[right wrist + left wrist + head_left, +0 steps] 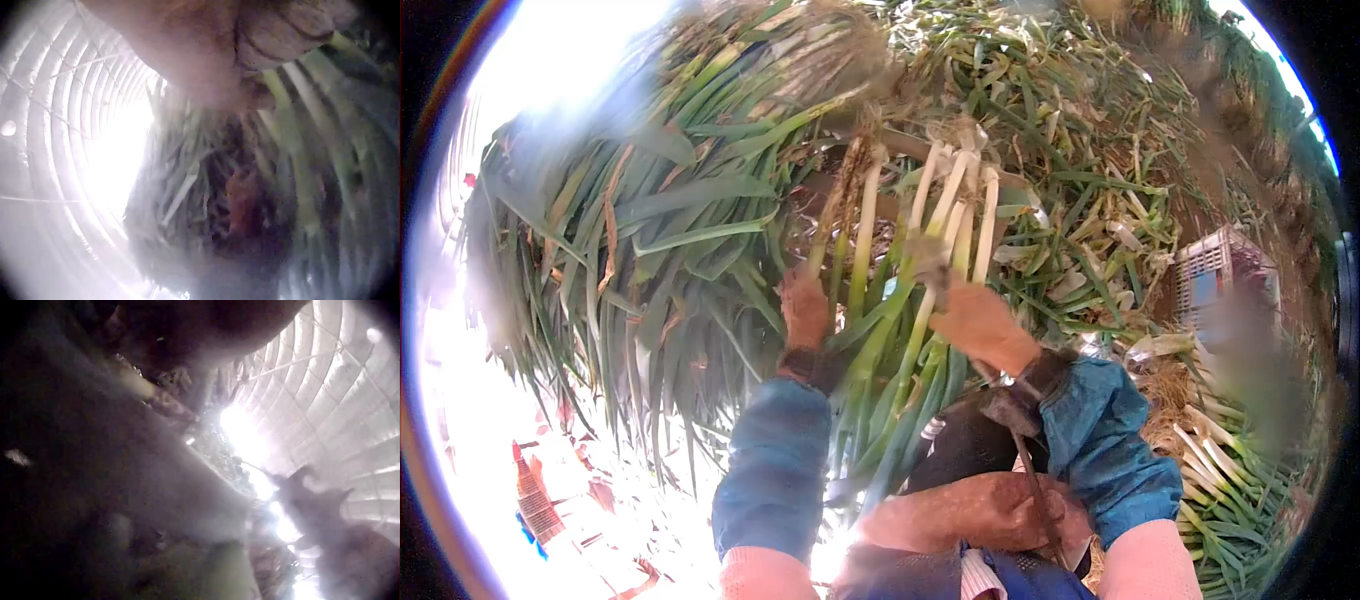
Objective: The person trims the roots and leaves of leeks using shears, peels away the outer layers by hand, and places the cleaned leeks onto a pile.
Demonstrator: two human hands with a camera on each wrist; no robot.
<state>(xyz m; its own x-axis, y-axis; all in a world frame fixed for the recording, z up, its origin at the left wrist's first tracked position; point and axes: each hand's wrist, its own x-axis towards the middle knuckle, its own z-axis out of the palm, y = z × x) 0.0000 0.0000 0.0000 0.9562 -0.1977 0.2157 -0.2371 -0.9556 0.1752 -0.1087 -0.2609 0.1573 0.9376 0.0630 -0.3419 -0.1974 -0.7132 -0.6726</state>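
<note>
Several long green onion-like stalks with white lower ends (949, 196) lie across the person's lap, roots pointing away. The left hand (805, 312) is at their left side, fingers curled round a thin stalk with brown, dried leaf (836, 208). Over the middle of the bunch, the right hand (990, 328) has curled fingers at a pale stalk; a blurred greyish piece (928, 262) is at its fingertips. In the right wrist view the right hand (250, 53) bends round stalks (284, 106), with the left hand (245, 201) beyond. The left wrist view is dark and blurred.
A large heap of uncut green stalks (690, 210) rises at the left. Loose leaf trimmings (1060, 130) cover the ground behind. At the right are a white plastic crate (1203, 270) and a pile of stalks with white ends (1215, 470). A dark rod-like tool (1033, 470) crosses the lap.
</note>
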